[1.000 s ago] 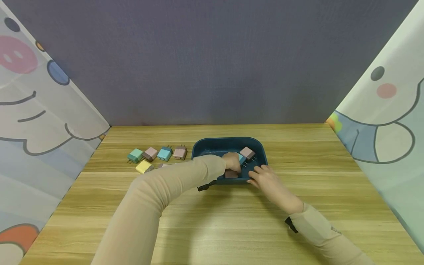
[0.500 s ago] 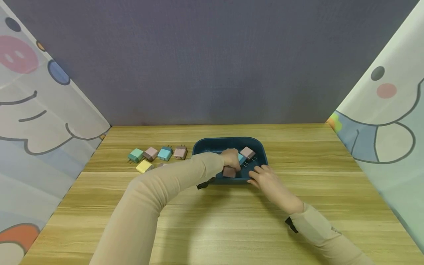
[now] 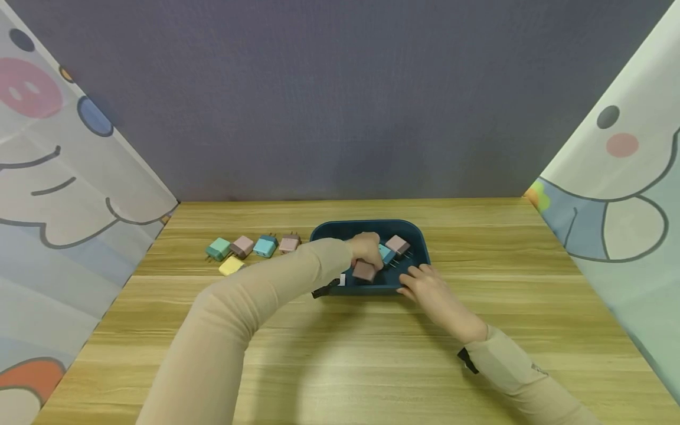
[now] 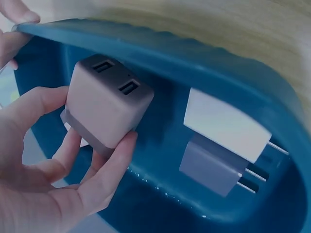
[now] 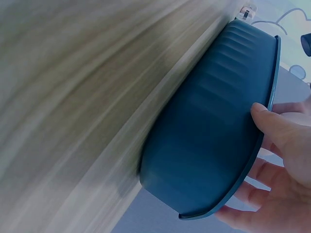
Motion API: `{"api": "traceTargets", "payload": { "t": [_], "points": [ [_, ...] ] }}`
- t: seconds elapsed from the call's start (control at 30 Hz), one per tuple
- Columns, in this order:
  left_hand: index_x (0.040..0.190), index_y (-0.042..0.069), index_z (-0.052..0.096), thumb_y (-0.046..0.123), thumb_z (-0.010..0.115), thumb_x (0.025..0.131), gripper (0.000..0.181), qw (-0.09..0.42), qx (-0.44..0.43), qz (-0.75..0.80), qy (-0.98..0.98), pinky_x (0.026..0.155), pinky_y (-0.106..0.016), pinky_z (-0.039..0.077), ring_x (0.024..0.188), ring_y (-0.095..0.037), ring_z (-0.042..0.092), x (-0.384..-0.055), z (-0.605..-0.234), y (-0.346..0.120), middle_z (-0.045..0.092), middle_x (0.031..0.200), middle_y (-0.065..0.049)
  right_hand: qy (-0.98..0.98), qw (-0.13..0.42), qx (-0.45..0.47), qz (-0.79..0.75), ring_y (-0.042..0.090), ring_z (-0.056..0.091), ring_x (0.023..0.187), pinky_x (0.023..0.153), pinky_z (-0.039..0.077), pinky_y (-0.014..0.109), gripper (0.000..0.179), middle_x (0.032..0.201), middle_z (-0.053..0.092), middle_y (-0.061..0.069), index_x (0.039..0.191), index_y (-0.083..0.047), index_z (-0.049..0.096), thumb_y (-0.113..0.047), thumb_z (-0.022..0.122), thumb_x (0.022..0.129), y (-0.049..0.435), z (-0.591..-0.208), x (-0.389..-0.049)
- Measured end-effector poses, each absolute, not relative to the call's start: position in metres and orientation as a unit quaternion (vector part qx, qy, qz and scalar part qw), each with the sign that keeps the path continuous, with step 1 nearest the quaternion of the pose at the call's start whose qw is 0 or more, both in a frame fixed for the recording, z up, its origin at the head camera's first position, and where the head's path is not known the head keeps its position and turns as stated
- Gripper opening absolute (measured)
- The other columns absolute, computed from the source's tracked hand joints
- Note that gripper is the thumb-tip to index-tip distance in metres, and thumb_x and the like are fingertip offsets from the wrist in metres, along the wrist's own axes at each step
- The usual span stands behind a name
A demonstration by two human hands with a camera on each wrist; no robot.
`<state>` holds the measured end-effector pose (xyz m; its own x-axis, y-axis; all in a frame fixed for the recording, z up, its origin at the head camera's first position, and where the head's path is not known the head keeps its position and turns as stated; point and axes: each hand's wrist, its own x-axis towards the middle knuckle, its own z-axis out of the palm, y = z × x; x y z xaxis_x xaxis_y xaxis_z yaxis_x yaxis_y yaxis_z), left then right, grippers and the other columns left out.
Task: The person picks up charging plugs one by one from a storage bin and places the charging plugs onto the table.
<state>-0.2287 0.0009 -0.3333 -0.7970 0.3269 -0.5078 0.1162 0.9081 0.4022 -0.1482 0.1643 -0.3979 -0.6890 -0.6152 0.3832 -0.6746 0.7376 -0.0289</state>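
Pink-brown charger (image 4: 107, 107): inside the blue bin (image 3: 366, 228), near its front wall, tilted, with two USB sockets showing. Left hand (image 3: 364, 248) has it pinched — thumb on one side, fingertips on the other, spread no wider than the charger itself. Right hand (image 3: 425, 289) grips the front rim of the bin near the right corner, thumb against the outer wall, fingers on the inner side.

Elsewhere in the bin: blue charger (image 3: 388, 254) just right of the left hand, pale pink charger (image 3: 397, 244) beside it, prongs showing. Toward the left end, a white block (image 4: 226, 124) lies against a grey block (image 4: 211, 165) — one piece or two, I cannot tell.

On the wooden table (image 3: 372, 366), left of the bin: green charger (image 3: 218, 248), yellow charger (image 3: 231, 265), others in pink and blue. Grey panel (image 3: 340, 100) behind.
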Motion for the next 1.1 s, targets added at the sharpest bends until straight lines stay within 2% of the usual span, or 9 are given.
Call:
{"api": "traceTargets", "payload": {
  "t": [0.23, 0.67, 0.97, 1.1],
  "points": [
    [0.092, 0.004, 0.048, 0.01, 0.06, 0.077, 0.02, 0.306, 0.143, 0.176, 0.925, 0.063, -0.035, 0.052, 0.065, -0.021, 0.054, -0.23, -0.322, -0.005, 0.052, 0.08, -0.01, -0.915, 0.18, 0.351, 0.086, 0.016, 0.034, 0.061, 0.059, 0.035, 0.03, 0.014, 0.067, 0.046, 0.0, 0.075, -0.01, 0.058, -0.019, 0.068, 0.076, 0.164, -0.398, -0.148],
    [0.08, 0.005, 0.051, 0.011, 0.06, 0.076, 0.012, 0.284, 0.203, 0.101, 0.931, 0.062, -0.033, 0.053, 0.06, -0.016, 0.053, -0.233, -0.306, -0.008, 0.053, 0.077, -0.007, -0.917, 0.171, 0.35, 0.086, 0.016, 0.034, 0.063, 0.06, 0.035, 0.031, 0.013, 0.068, 0.046, 0.0, 0.077, -0.009, 0.06, -0.019, 0.068, 0.077, 0.164, -0.398, -0.149],
    [0.087, 0.005, 0.05, 0.012, 0.063, 0.077, 0.018, 0.266, 0.217, 0.105, 0.933, 0.058, -0.027, 0.05, 0.067, -0.014, 0.052, -0.229, -0.296, -0.016, 0.051, 0.085, -0.005, -0.916, 0.179, 0.351, 0.081, 0.016, 0.034, 0.062, 0.06, 0.035, 0.03, 0.014, 0.067, 0.045, 0.0, 0.075, -0.01, 0.058, -0.019, 0.068, 0.077, 0.164, -0.399, -0.149],
    [0.084, 0.005, 0.051, 0.012, 0.064, 0.076, 0.016, 0.251, 0.23, 0.094, 0.936, 0.053, -0.021, 0.045, 0.067, -0.013, 0.051, -0.228, -0.292, -0.019, 0.051, 0.083, -0.004, -0.914, 0.186, 0.352, 0.084, 0.016, 0.034, 0.062, 0.06, 0.036, 0.031, 0.014, 0.067, 0.046, 0.0, 0.075, -0.01, 0.058, -0.018, 0.069, 0.076, 0.164, -0.4, -0.149]
  ]
}}
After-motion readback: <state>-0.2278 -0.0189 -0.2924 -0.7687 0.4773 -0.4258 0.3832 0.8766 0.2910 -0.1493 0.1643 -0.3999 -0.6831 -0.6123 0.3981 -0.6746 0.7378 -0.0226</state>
